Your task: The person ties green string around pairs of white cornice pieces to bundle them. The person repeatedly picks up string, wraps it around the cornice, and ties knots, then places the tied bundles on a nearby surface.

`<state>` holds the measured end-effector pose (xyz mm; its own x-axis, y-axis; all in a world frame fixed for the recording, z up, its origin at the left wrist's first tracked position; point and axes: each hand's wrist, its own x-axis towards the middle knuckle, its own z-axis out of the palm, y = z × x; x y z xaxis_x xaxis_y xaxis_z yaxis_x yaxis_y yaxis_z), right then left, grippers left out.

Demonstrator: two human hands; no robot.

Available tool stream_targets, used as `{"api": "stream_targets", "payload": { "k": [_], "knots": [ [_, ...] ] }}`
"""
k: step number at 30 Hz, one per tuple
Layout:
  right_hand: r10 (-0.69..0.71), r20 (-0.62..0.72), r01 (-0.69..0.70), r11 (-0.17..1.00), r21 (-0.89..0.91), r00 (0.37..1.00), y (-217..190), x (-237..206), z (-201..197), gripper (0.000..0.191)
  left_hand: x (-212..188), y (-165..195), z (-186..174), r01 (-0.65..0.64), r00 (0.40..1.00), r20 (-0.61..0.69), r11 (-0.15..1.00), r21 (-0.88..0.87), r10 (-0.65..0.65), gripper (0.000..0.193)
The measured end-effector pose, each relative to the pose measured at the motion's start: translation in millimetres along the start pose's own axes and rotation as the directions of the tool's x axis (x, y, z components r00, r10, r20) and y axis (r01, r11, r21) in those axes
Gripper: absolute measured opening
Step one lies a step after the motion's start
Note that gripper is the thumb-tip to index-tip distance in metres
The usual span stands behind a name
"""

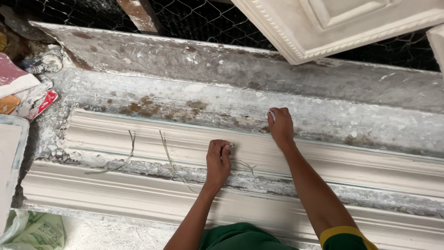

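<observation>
A long white plaster cornice moulding [115, 134] lies across a plaster-crusted bench. My left hand [218, 159] rests fisted on the moulding's middle, pinching a thin greenish fibre strand [244, 165] that trails to the right. My right hand [280, 126] presses on the moulding's far edge, with its fingers curled over a small pale bit that I cannot make out. Two more fibre strands [169, 155] lie across the moulding to the left of my hands.
A second moulding length [115, 196] runs along the near side. A white ornamental plaster panel [333, 28] hangs over the far right, with wire mesh [203, 21] behind. Rubble and coloured scraps [27, 88] sit at left, and a crumpled bag [39, 231] at lower left.
</observation>
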<state>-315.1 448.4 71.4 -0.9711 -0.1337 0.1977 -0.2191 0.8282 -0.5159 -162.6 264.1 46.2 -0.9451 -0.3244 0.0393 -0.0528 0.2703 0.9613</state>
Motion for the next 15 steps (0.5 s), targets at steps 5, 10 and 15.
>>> {"api": "stream_targets", "payload": {
  "k": [5, 10, 15],
  "knots": [
    [0.076, 0.058, -0.078, 0.996, 0.035, 0.995, 1, 5, 5, 0.017, -10, -2, -4, 0.050, 0.999, 0.011, 0.997, -0.057, -0.049, 0.022],
    [-0.096, 0.244, 0.036, 0.970, 0.242, 0.965, -19, 9, 6, 0.017, -8, -4, -8, 0.041, 0.999, -0.003, 0.996, -0.073, -0.042, 0.022],
    [-0.075, 0.575, -0.384, 0.674, 0.631, 0.815, -84, 69, 2, 0.030, -2, 1, -13, 0.054, 0.998, -0.009, 0.997, -0.057, -0.055, 0.023]
  ]
}}
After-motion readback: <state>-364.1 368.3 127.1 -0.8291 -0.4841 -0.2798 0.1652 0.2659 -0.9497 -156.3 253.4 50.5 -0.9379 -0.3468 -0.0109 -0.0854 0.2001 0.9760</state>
